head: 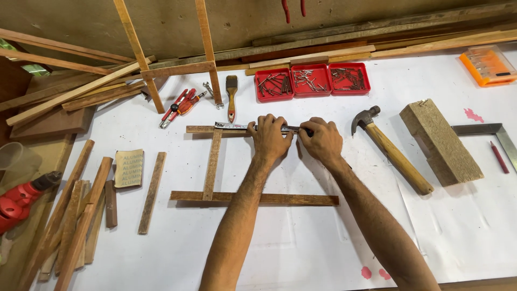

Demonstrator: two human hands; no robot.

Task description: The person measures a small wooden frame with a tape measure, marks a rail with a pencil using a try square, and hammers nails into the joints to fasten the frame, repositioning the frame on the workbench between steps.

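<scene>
My left hand [269,137] presses down on a metal ruler [231,126] that lies along the upper wooden slat [200,129] of a small frame. Beside it, my right hand [322,141] rests on the same slat and grips a dark pencil-like tool at the ruler's right end; its tip is hidden by my fingers. A vertical slat [212,164] joins the upper slat to a lower slat [291,199] closer to me.
A claw hammer [393,153] and a rough wood block [440,141] lie to the right, with a steel square [498,132] and red pencil [498,157]. Red nail trays [311,81], a paintbrush [231,94], pliers [180,106] behind. Loose slats [81,215], sandpaper [129,168], red drill [21,198] left.
</scene>
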